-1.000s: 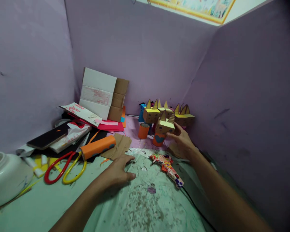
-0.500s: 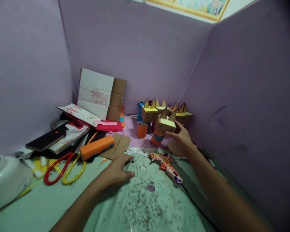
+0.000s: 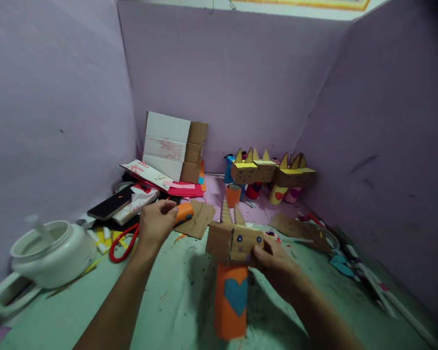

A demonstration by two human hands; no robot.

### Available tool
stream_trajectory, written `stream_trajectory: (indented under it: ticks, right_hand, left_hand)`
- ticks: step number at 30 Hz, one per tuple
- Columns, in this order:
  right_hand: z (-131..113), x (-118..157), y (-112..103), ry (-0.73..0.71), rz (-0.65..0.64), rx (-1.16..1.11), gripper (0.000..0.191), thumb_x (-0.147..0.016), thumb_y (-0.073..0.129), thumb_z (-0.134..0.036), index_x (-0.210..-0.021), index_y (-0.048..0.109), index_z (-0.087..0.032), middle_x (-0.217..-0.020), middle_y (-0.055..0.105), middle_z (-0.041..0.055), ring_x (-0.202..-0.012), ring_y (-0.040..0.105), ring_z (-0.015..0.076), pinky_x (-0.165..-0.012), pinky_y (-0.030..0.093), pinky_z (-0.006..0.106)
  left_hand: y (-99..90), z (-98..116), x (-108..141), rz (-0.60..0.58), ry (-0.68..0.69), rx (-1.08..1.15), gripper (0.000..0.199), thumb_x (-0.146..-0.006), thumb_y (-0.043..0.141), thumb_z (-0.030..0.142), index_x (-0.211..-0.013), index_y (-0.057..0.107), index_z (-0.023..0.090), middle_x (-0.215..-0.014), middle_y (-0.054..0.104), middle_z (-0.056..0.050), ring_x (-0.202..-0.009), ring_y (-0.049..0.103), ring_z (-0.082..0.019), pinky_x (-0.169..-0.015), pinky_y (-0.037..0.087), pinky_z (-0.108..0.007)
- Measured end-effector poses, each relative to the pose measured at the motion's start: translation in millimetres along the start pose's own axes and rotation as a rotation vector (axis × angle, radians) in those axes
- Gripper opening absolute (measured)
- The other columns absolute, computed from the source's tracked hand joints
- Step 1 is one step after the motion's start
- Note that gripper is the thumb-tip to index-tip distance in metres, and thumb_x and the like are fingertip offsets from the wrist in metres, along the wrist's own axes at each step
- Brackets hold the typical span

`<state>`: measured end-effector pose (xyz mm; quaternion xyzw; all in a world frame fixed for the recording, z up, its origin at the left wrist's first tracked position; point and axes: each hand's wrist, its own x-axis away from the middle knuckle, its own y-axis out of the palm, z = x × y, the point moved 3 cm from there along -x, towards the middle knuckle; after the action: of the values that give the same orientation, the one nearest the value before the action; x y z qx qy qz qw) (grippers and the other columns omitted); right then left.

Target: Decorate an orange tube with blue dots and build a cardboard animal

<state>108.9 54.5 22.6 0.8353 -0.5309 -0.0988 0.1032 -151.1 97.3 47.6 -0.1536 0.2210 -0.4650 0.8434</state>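
Brown cardboard makes the horned box head (image 3: 219, 241) of the orange tube-bodied figure (image 3: 222, 316) that our right hand (image 3: 277, 260) grips upright, near centre. Its horns, eyes and blue paper heart (image 3: 236, 296) are on, so we judge it nearly complete. Far right, horned cardboard-headed figures (image 3: 265, 171) look equally advanced, but the open orange tube (image 3: 233, 195) lacks a head. Our left hand (image 3: 156, 221) curls at the blue-marked orange roll (image 3: 184, 212), also headless; we cannot tell whether it grips.
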Motion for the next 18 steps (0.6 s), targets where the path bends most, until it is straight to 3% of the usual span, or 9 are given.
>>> stream_trajectory:
  ticks: [3, 7, 9, 11, 15, 18]
  right_hand:
    - [15, 4, 6, 0.074, -0.015, -0.096, 0.044, -0.068, 0.076, -0.045, -0.100, 0.069, -0.016, -0.069, 0.068, 0.0022, -0.049, 0.055, 0.0108, -0.044, 0.043, 0.020]
    - [17, -1, -2, 0.057, 0.025, -0.204, 0.032, -0.070, 0.075, -0.044, -0.089, 0.073, -0.018, -0.058, 0.066, 0.0011, -0.044, 0.056, 0.0131, -0.045, 0.048, 0.023]
    - [12, -2, -6, 0.029, 0.058, -0.254, 0.029, -0.070, 0.074, -0.044, -0.085, 0.074, -0.020, -0.061, 0.070, 0.0031, -0.053, 0.065, 0.0195, -0.054, 0.055, 0.029]
    - [6, -3, -9, -0.010, 0.112, -0.327, 0.028, -0.066, 0.076, -0.045, -0.083, 0.074, -0.022, -0.072, 0.075, 0.0049, -0.073, 0.071, 0.0266, -0.072, 0.058, 0.038]
    - [-5, 0, -10, -0.122, 0.213, -0.477, 0.033, -0.059, 0.080, -0.047, -0.084, 0.075, -0.026, -0.091, 0.077, 0.0047, -0.104, 0.066, 0.0322, -0.101, 0.044, 0.051]
    - [-6, 1, -11, -0.161, 0.211, -0.518, 0.038, -0.059, 0.079, -0.051, -0.089, 0.075, -0.027, -0.094, 0.077, 0.0051, -0.110, 0.063, 0.0341, -0.106, 0.036, 0.058]
  left_hand:
    - [4.1, -12, -5, -0.047, -0.015, -0.041, 0.025, -0.065, 0.062, 0.027, -0.085, 0.072, 0.017, -0.086, 0.075, -0.010, -0.084, 0.069, -0.026, -0.078, 0.052, -0.035]
    - [3.2, -8, -3, -0.048, -0.010, -0.016, 0.024, -0.064, 0.062, 0.026, -0.084, 0.071, 0.017, -0.089, 0.074, -0.010, -0.091, 0.067, -0.028, -0.084, 0.049, -0.038]
    - [3.2, -1, 2, -0.068, -0.014, 0.034, 0.025, -0.065, 0.061, 0.029, -0.085, 0.071, 0.017, -0.090, 0.074, -0.010, -0.090, 0.066, -0.027, -0.083, 0.049, -0.037]
    - [8.6, 8, 10, -0.170, -0.025, 0.116, 0.026, -0.066, 0.061, 0.032, -0.083, 0.070, 0.015, -0.084, 0.074, -0.010, -0.080, 0.067, -0.024, -0.073, 0.052, -0.034]
    - [28.6, 24, 33, -0.465, -0.040, 0.254, 0.027, -0.060, 0.064, 0.036, -0.072, 0.069, 0.013, -0.062, 0.070, -0.007, -0.056, 0.064, -0.019, -0.052, 0.049, -0.029]
    - [31.9, 28, 39, -0.477, 0.020, 0.243, 0.024, -0.059, 0.064, 0.035, -0.070, 0.068, 0.014, -0.062, 0.069, -0.006, -0.060, 0.065, -0.020, -0.057, 0.050, -0.030]
